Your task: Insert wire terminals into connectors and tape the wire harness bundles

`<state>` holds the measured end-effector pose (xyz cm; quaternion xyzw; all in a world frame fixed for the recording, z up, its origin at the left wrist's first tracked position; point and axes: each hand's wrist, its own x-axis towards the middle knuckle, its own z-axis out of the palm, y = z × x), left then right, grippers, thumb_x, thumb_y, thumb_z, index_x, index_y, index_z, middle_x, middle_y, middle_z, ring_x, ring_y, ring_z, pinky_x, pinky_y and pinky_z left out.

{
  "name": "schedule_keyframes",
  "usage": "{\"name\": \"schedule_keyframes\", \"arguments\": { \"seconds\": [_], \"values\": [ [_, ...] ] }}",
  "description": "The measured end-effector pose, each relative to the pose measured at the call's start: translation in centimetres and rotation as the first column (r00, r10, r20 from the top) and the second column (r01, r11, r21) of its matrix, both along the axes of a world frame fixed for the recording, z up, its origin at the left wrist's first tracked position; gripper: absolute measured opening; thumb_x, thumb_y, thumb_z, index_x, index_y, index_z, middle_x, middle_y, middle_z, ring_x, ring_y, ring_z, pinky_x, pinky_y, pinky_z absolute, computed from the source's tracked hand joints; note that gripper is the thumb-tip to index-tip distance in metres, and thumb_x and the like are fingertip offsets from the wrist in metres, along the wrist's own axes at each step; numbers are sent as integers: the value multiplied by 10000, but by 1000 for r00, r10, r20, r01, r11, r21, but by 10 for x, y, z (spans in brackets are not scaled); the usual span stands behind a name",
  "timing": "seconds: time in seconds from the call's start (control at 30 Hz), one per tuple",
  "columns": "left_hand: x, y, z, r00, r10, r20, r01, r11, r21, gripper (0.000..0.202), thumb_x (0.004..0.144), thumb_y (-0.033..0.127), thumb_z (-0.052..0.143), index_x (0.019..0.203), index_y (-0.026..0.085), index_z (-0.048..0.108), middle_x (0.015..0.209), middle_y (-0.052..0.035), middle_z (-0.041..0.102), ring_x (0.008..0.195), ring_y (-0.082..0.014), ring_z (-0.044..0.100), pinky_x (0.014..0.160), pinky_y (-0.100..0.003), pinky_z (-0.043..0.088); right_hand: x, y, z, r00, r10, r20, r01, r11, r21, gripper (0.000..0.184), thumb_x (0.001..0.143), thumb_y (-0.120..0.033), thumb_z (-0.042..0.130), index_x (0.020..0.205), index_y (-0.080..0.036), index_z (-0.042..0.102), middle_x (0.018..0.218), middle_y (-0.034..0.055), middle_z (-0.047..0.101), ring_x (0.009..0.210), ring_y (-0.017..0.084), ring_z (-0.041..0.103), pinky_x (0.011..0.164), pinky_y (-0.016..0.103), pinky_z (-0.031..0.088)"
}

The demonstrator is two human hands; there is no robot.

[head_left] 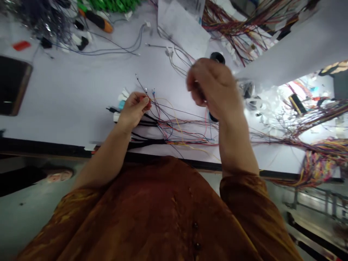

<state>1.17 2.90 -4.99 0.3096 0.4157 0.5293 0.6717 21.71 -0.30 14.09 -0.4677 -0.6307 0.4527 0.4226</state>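
Note:
My left hand (134, 108) pinches a small orange-red connector (148, 103) between thumb and fingers. Thin wires with metal terminals (136, 77) stick out around it. My right hand (210, 85) is raised over the table to the right, blurred by motion. Its fingers are curled closed, and what they hold, if anything, I cannot make out. Below both hands runs a wire harness (187, 125) of red, black, blue and yellow wires. Black sleeving (149, 142) covers its left part. White connectors (116, 116) lie under my left wrist.
A phone (13, 87) lies at the left, near a red piece (21, 45). An orange-black screwdriver (99, 21) and green parts (114, 4) are at the back. Paper (183, 30) and wire bundles (239, 27) lie behind my right hand; more bundles (323, 156) hang over the right edge.

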Motion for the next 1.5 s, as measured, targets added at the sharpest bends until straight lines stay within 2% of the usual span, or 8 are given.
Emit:
{"name": "schedule_keyframes", "arguments": {
  "seconds": [0.2, 0.33, 0.47, 0.67, 0.83, 0.97, 1.13, 1.5],
  "values": [
    [2, -3, 2, 999, -25, -21, 25, 1000, 0, 278, 728, 273, 830, 843, 198, 588, 714, 48, 640, 617, -62, 621, 612, -191, 505, -62, 66, -32, 932, 307, 194, -218, 899, -380, 248, 970, -152, 435, 743, -162, 534, 623, -47, 495, 417, 42, 342, 390, 212, 227],
    [2, -4, 5, 999, -52, -4, 52, 999, 5, 343, 702, 354, 842, 872, 192, 592, 713, 47, 631, 608, -56, 601, 586, -180, 471, -70, 82, -61, 899, 328, 290, -229, 917, -327, 227, 964, -189, 433, 817, -159, 603, 581, -60, 442, 475, 63, 305, 453, 216, 238],
    [0, -6, 11, 997, -73, 33, 73, 997, 8, 383, 709, 422, 831, 937, 203, 615, 746, 34, 644, 610, -60, 572, 568, -185, 445, -51, 70, -80, 900, 286, 329, -209, 946, -249, 278, 943, -209, 406, 794, -156, 634, 602, -42, 448, 544, 81, 363, 529, 236, 284],
    [1, -9, 17, 998, -51, -23, 52, 995, 82, 369, 790, 521, 741, 980, 213, 669, 724, 20, 616, 615, -75, 537, 576, -198, 437, -24, 37, -92, 932, 308, 190, -223, 903, -367, 252, 945, -315, 390, 795, -195, 553, 564, -73, 345, 494, 86, 297, 503, 247, 238],
    [2, -9, 17, 995, -56, -78, 66, 988, 140, 349, 782, 518, 751, 816, 180, 672, 665, 10, 579, 605, -83, 514, 567, -199, 427, -38, 31, -103, 936, 150, 319, -98, 980, -171, 15, 873, -221, 483, 869, -211, 493, 663, -48, 498, 600, 105, 426, 610, 256, 328],
    [1, -9, 17, 998, -56, 36, 54, 997, 55, 360, 746, 512, 788, 854, 186, 681, 699, 11, 603, 630, -77, 535, 613, -194, 473, -49, 25, -110, 914, -2, 407, 18, 999, -37, 83, 864, -222, 520, 802, -219, 464, 647, -50, 487, 603, 111, 412, 633, 266, 326],
    [1, -8, 14, 990, -44, 131, 48, 998, -27, 401, 684, 498, 840, 905, 197, 693, 798, -1, 650, 699, -83, 586, 657, -200, 516, -45, 5, -115, 951, -41, 305, 57, 997, -45, 156, 871, -249, 528, 726, -210, 486, 643, -45, 500, 591, 103, 410, 612, 254, 336],
    [0, -10, 13, 998, -67, 18, 66, 996, 52, 369, 761, 513, 775, 956, 212, 688, 833, -12, 653, 687, -87, 577, 647, -216, 501, -45, -2, -121, 963, -54, 264, 73, 995, -64, 132, 848, -227, 539, 720, -203, 521, 622, -48, 497, 579, 100, 406, 603, 253, 335]
  ]
}}
